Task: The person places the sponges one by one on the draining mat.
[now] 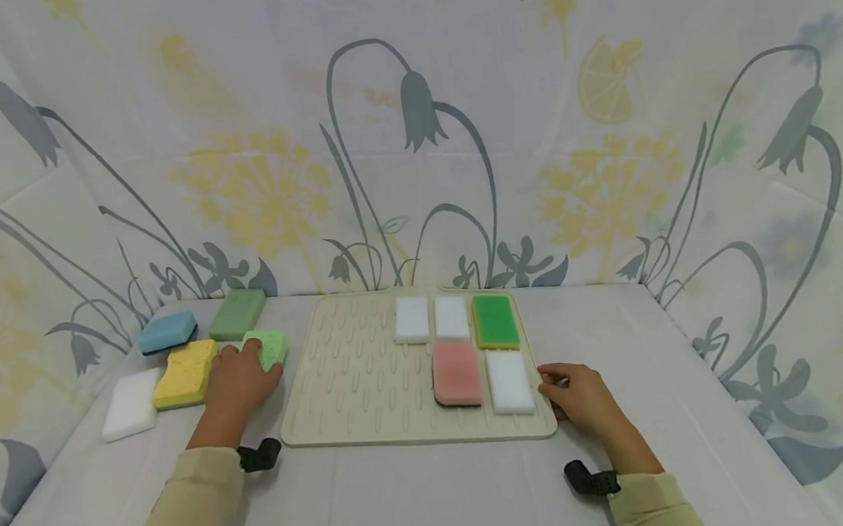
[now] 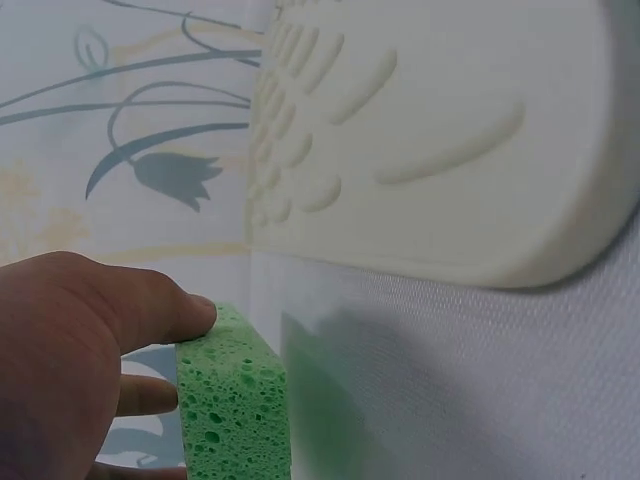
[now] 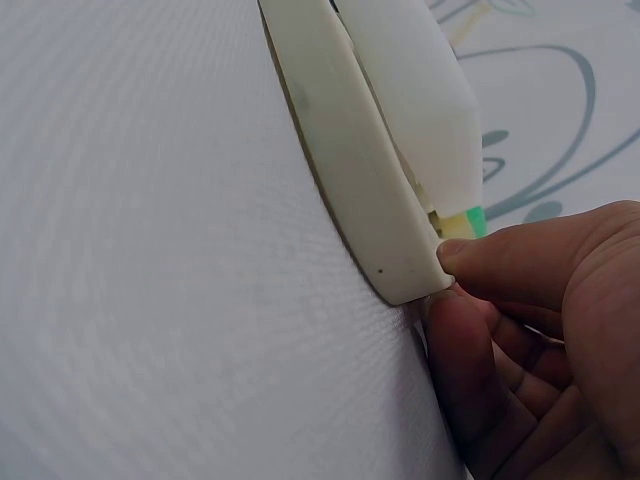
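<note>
My left hand (image 1: 240, 385) grips a light green sponge (image 2: 235, 400) at the left, thumb along one side and fingers on the other. In the head view that sponge overlaps a yellow sponge's neighbourhood, just left of the cream drying mat (image 1: 355, 369). With thumb and curled fingers my right hand (image 1: 579, 395) pinches the mat's right edge, as the right wrist view shows. On the mat's right half lie a pink sponge (image 1: 457, 374), a green-topped sponge (image 1: 496, 321) and several white sponges (image 1: 510, 382).
Left of the mat lie a blue sponge (image 1: 167, 331), a darker green sponge (image 1: 238, 314), a yellow sponge (image 1: 185, 374) and a white sponge (image 1: 131, 404). A white cloth (image 1: 412, 498) covers the table. Behind it hangs a flower-printed curtain (image 1: 416, 197).
</note>
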Demonstrator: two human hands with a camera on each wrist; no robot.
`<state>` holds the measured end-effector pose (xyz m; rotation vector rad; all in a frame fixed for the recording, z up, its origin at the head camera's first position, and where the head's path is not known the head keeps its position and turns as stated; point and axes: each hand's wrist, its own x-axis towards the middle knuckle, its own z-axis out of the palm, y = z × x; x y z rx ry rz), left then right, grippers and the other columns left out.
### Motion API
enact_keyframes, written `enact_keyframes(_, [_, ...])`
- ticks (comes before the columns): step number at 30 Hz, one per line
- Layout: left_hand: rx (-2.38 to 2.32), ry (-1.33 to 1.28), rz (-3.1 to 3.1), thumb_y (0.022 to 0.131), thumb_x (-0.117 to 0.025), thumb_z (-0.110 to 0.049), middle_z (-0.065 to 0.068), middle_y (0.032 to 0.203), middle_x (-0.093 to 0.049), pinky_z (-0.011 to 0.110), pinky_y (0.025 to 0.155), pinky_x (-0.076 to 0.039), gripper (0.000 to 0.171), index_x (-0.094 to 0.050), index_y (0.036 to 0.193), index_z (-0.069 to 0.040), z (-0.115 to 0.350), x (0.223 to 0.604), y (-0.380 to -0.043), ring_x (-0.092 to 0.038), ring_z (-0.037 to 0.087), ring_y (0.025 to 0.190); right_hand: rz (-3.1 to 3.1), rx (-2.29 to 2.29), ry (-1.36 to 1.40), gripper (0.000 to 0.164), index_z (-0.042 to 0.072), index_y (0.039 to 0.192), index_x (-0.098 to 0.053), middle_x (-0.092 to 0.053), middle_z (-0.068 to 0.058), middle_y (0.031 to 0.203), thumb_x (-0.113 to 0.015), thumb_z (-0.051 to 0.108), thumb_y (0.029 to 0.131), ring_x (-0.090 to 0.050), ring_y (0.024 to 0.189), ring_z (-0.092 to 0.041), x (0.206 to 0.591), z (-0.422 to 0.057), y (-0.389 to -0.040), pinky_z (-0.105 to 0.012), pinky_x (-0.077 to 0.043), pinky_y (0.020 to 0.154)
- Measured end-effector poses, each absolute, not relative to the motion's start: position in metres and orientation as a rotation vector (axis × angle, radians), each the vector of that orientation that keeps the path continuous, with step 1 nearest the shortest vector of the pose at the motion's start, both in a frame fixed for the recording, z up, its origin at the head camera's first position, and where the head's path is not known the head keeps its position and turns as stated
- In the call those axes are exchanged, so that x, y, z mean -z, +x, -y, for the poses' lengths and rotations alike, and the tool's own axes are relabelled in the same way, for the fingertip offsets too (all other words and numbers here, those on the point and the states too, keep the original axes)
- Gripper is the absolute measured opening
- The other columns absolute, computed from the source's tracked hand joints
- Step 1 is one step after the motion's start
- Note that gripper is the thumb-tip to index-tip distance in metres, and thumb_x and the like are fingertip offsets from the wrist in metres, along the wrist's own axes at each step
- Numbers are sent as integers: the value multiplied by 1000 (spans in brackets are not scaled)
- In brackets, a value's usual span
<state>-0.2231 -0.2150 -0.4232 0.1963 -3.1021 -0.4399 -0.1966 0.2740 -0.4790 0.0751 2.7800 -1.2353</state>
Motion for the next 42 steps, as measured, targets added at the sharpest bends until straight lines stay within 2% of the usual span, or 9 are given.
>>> enact_keyframes(8, [495,222,3134,94,-53,-36,40,131,-38,62,96,-39,65,-37,141,6,209,419,-220,-39,54,120,-2780,1246,72,38,1,128,-61,-64,-13,106,-64,13,91,-62,72,-12,478,-273,-195,-27,-55,56])
enact_keyframes(23, [589,200,3134,94,-57,-35,40,132,-39,61,97,-39,65,-39,140,6,193,416,-215,-38,53,121,-2803,1215,57,38,1,127,-62,-65,-11,105,-64,14,91,-62,77,-13,478,-276,-197,-28,-55,56])
enact_keyframes(42, [658,95,3125,92,-60,-37,36,126,-46,58,92,-43,65,-43,138,6,165,418,-208,-47,48,114,-2833,1176,45,37,3,126,-63,-66,-9,103,-64,16,91,-59,75,-12,478,-276,-197,-26,-51,56])
